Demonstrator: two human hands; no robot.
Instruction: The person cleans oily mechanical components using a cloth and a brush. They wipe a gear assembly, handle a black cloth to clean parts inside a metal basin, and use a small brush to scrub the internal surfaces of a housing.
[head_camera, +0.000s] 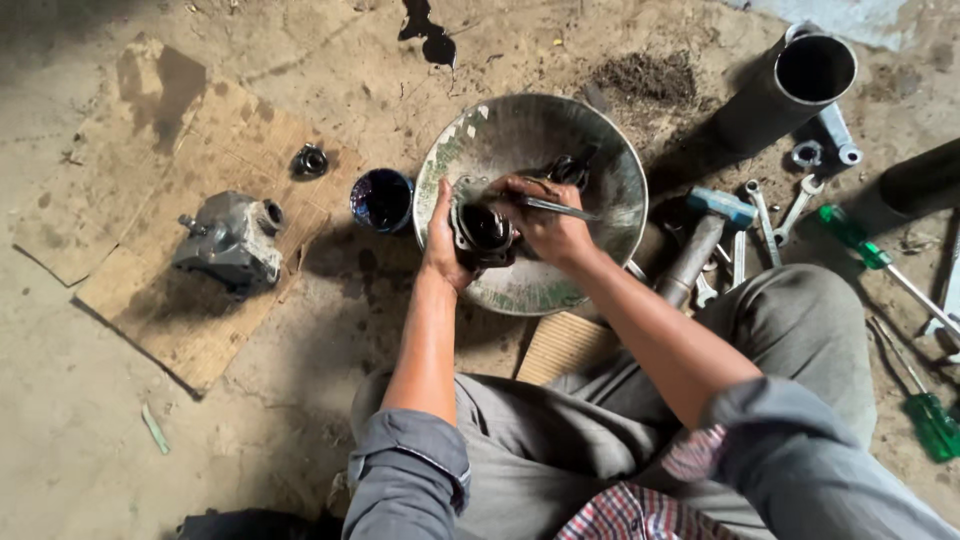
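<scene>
1. My left hand (440, 240) is wrapped around the side of a dark, round metal engine part (483, 232), holding it with its open bore facing up, over the dented metal basin (600, 170) on the floor.
2. My right hand (548, 228) is closed on a thin metal tool (556, 207), a pick or a small screwdriver as far as I can tell, and its tip lies at the rim of the part.
3. I judge the part to be heavy for its size and fully rigid, being cast metal. It looks oily and dark, so I expect it to be slippery.
4. The safest hold looks like the outer wall, palm cupped under and around it as the left hand has it now. The bore edge seems a poor place for fingers.
5. Just left of the basin stands a small cup of dark liquid (381, 199). A grey cast housing (232, 240) sits on cardboard (200, 330) further left.
6. To the right lie a hammer (700, 235), spanners (780, 215) and green-handled screwdrivers (935, 425).
</scene>
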